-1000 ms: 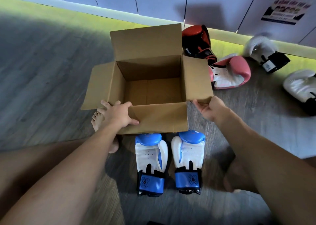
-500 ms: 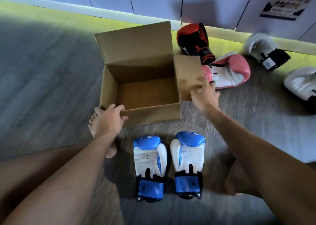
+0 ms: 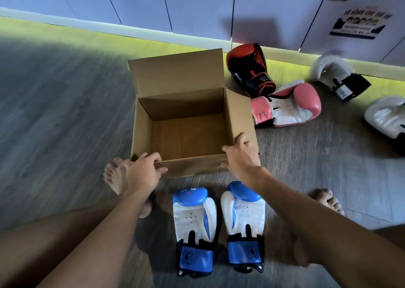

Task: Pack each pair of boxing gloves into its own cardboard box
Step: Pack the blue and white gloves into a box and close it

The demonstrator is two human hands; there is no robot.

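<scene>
Bottom centre: blue-and-white gloves (image 3: 194,222) lay side by side on the floor (image 3: 65,123), cuffs nearest. Just beyond, the left hand (image 3: 142,170) curled over the near-left corner of the cardboard box (image 3: 184,103), and the right hand (image 3: 240,156) clamped its near-right corner. The box stood upright mid-frame, far flap raised. Right of it lay a pink glove (image 3: 291,106), with a red-and-black glove (image 3: 249,68) behind it, and white gloves (image 3: 337,75) at far right.

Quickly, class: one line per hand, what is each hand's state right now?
Left hand: closed, gripping the near left corner of the box.
Right hand: closed, gripping the box at its near right corner.
</scene>
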